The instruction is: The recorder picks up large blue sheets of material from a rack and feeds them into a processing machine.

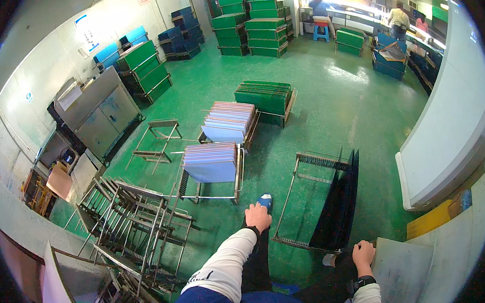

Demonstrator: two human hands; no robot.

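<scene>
My left hand (259,217) rests over my left knee with its fingers curled in and nothing seen in them. My right hand (364,254) lies by my right knee, its fingers bent into a loose fist that shows no object. Between and beyond my legs stands a metal slotted rack (288,204), nearest to my right hand. Several dark thin panels (337,201) stand upright along its right side. Ahead of my left hand, another rack (237,192) holds a row of blue-faced panels (210,163).
Behind are a second rack of light-blue panels (227,122) and one of green panels (264,100). Bare metal racks (141,224) crowd the left. A metal cabinet (107,112) stands by the wall. At right is a white machine housing (447,144). People (398,20) work at a far lit line.
</scene>
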